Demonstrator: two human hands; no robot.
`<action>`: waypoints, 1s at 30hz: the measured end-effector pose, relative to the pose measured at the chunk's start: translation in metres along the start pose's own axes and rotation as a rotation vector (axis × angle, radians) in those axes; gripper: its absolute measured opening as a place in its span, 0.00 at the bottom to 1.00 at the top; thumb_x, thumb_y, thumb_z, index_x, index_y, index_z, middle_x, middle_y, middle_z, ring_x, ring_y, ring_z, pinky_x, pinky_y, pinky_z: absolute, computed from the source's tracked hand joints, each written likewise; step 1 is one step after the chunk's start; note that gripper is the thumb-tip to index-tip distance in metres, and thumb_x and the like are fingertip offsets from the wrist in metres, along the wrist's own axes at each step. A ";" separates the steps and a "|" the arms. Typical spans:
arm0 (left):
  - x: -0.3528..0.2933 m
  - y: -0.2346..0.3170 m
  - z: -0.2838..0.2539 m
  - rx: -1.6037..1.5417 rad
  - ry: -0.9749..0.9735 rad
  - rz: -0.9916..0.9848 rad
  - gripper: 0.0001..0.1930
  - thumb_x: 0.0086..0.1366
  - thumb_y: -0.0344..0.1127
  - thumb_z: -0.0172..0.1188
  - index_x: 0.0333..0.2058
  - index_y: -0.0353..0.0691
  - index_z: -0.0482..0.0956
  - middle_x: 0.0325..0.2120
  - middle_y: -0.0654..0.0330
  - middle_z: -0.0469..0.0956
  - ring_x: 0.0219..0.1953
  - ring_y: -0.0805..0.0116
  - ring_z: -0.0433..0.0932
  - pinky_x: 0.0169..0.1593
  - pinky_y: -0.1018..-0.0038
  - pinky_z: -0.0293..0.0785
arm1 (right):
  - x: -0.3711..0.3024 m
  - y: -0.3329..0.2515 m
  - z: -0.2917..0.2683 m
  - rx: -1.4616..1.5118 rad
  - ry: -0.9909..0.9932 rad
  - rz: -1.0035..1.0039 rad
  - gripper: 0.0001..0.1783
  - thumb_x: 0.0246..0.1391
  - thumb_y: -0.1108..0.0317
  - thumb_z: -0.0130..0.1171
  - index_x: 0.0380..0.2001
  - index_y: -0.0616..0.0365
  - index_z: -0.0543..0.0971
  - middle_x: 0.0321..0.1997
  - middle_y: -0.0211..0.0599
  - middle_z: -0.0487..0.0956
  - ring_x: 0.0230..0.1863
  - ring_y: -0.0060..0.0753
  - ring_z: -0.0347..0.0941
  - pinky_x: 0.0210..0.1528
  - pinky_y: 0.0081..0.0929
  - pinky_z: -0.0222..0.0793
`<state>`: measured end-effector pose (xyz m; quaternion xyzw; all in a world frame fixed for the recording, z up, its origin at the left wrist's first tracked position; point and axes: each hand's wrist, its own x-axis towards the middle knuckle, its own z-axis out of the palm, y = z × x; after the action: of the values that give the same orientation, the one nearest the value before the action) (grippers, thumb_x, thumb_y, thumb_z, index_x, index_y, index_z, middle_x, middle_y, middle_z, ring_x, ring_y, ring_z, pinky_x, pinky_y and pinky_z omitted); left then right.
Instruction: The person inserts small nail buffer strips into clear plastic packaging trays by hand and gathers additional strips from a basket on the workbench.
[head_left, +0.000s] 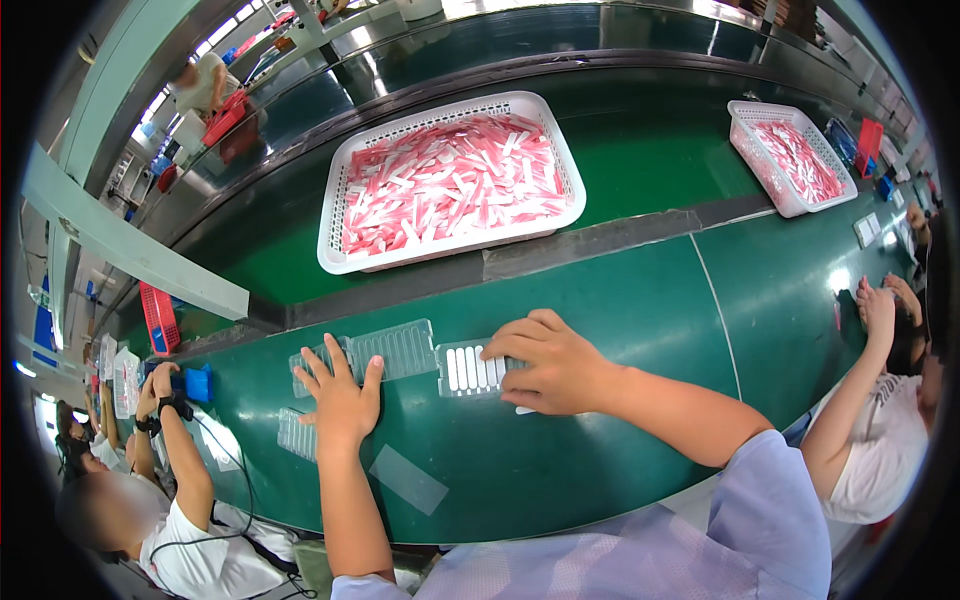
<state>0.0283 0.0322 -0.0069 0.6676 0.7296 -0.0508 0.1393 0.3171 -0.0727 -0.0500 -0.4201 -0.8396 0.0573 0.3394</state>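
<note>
My left hand point(345, 400) lies with fingers spread over clear plastic trays on the green table. One ribbed clear tray point(405, 350) shows to the right of its fingertips, with nothing in its slots. Another clear tray point(297, 435) sits by the wrist side of that hand. My right hand point(560, 365) is curled, thumb toward fingers, over the right end of a clear tray point(443, 385). Several white flat strips point(470, 368) stand side by side in this tray. The fingers hide what they pinch. A white piece point(524, 410) peeks out beneath the right hand.
A large white basket point(335, 262) full of pink-and-white strips stands beyond the table ledge; a similar basket point(795, 208) is at far right. A clear sheet point(408, 480) lies near me. Co-workers sit on both sides. A pale metal post point(150, 240) slants in at left.
</note>
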 end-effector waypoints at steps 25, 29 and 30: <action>0.000 -0.027 -0.004 -0.048 0.412 0.421 0.37 0.70 0.47 0.62 0.73 0.41 0.61 0.76 0.46 0.54 0.78 0.41 0.48 0.74 0.33 0.41 | 0.011 0.013 -0.003 0.021 -0.009 0.197 0.19 0.48 0.67 0.70 0.46 0.54 0.83 0.67 0.45 0.73 0.72 0.54 0.65 0.70 0.51 0.62; -0.007 0.032 -0.021 -0.286 0.260 1.127 0.24 0.60 0.31 0.67 0.56 0.36 0.78 0.53 0.49 0.80 0.58 0.46 0.77 0.62 0.55 0.72 | 0.007 0.013 -0.013 -0.004 -0.002 0.199 0.22 0.46 0.64 0.71 0.47 0.54 0.83 0.68 0.45 0.73 0.71 0.55 0.65 0.70 0.54 0.62; -0.005 0.047 -0.015 -0.192 0.264 1.187 0.24 0.60 0.30 0.67 0.56 0.36 0.78 0.53 0.51 0.80 0.58 0.49 0.78 0.60 0.58 0.74 | 0.004 0.015 -0.015 -0.017 -0.022 0.225 0.21 0.46 0.64 0.71 0.47 0.53 0.83 0.68 0.45 0.73 0.71 0.55 0.66 0.69 0.54 0.63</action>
<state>0.0735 0.0361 0.0146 0.9450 0.2459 0.1843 0.1119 0.3343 -0.0631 -0.0421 -0.5138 -0.7914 0.0928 0.3180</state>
